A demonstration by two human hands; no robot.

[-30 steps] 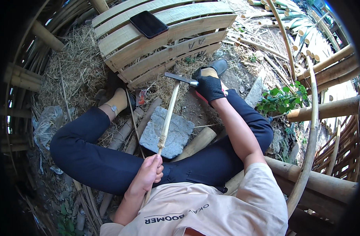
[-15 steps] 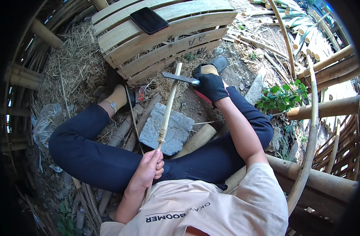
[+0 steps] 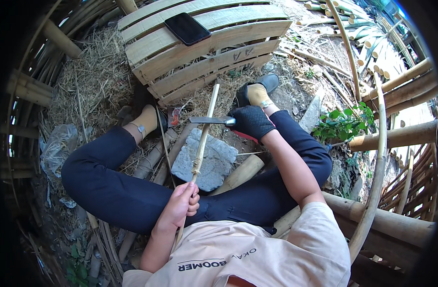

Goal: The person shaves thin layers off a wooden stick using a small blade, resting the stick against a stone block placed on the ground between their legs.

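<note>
A pale bamboo strip [image 3: 205, 136] stands out from my body, its far end toward the wooden crate. My bare left hand [image 3: 181, 203] is wrapped round the strip's near part, above my lap; its tail runs back against my shirt. My right hand [image 3: 251, 123], in a black glove, grips a knife [image 3: 210, 120] whose handle is mostly hidden in the fist. The flat metal blade points left and lies across the strip, partway along it. A rough, frayed node shows on the strip a little beyond my left hand. Under the strip is a grey stone block [image 3: 211, 165].
A slatted wooden crate [image 3: 214, 40] stands ahead with a dark phone [image 3: 187, 28] on top. Bamboo pieces [image 3: 245, 173] lie by the stone. A bent pole [image 3: 379, 167] and bamboo rails [image 3: 395, 136] rise at the right, near a leafy plant [image 3: 345, 119]. Straw [image 3: 97, 83] covers the left ground.
My right hand has drawn the knife down along the strip, toward my left hand. The left hand keeps its hold in nearly the same place. The whole view has shifted slightly.
</note>
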